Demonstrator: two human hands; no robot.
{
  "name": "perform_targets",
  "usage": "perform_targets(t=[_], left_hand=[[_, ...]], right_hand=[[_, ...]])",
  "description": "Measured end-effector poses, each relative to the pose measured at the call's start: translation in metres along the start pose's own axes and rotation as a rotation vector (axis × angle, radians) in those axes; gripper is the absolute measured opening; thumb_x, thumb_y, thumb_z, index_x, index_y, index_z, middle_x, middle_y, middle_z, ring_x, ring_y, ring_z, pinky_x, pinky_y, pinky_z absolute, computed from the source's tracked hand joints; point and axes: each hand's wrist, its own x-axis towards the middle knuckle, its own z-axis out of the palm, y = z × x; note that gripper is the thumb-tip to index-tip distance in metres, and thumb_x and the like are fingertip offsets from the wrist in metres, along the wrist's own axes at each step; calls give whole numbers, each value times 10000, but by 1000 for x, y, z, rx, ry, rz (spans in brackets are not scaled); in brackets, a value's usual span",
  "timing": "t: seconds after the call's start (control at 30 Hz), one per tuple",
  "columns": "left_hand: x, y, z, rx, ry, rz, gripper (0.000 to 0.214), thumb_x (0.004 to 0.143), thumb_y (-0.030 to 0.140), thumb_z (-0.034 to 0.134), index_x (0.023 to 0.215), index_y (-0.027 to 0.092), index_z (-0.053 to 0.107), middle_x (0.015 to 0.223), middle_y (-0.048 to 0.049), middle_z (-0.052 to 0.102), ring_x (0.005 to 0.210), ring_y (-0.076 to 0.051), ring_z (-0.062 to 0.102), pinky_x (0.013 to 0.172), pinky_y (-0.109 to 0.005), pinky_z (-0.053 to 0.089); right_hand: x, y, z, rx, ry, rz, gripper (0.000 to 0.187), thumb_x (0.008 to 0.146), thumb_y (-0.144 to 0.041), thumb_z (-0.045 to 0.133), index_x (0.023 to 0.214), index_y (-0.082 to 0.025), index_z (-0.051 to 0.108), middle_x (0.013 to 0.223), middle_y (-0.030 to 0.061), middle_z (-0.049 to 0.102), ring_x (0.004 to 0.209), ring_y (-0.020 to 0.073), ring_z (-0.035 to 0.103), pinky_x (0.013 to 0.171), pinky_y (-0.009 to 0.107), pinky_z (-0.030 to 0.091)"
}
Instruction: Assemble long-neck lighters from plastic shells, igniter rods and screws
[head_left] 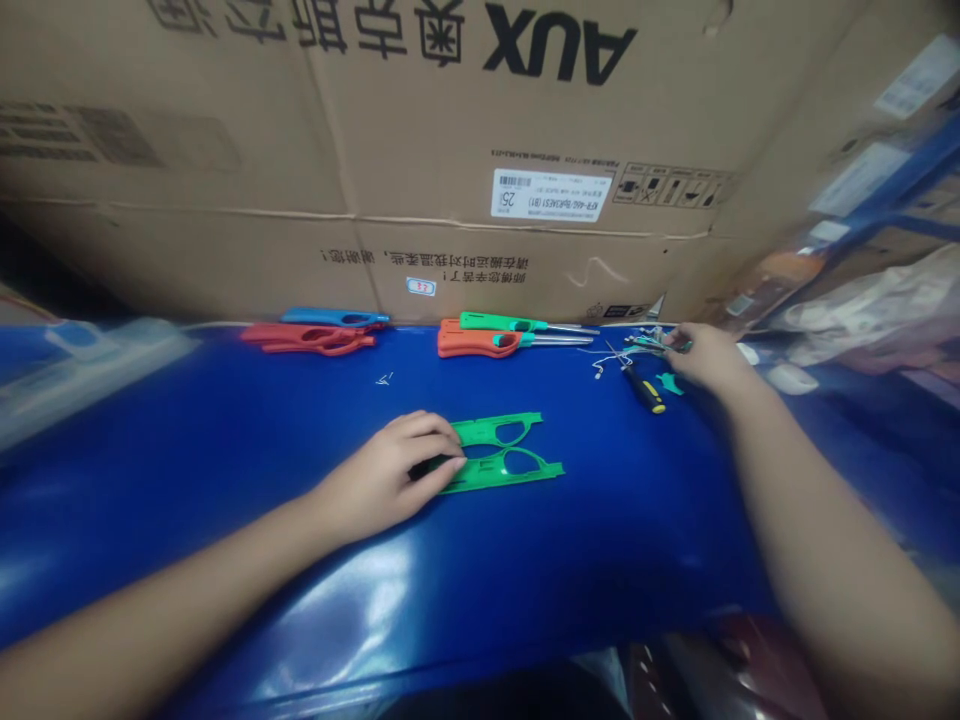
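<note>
Forearms (172,590) extend from both lower sides over a blue table (540,580). Left hand (397,468): fingers bent, thumb set apart, resting upon two green shells (484,474), side by side at mid-table. Right hand (709,355): fingertips at small parts (646,342) near a screwdriver (641,387); whether they pinch anything cannot be told.

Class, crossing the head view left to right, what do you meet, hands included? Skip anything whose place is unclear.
Red shells, left hand, green shell halves, black-and-yellow screwdriver, right hand.
</note>
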Motion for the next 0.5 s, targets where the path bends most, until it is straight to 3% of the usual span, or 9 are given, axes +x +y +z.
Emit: perform_targets(t=[0.23,0.5], left_hand=[[0,0,0,11,-6,-2,199,1001,205,526,1010,183,724,1035,-67,689,956,-181,650,862,-330,531],[0,-2,0,10,-8,0,188,995,193,532,1007,185,719,1044,-63,684,969,-178,648,866,-318,522]], right_hand=[[-6,-8,-12,83,-18,73,61,767,-256,685,782,-202,661,719,72,684,657,219,620,683,353,512],[2,11,-11,129,122,97,41,799,-235,582,781,-211,611,833,110,692,792,258,647,757,389,514]])
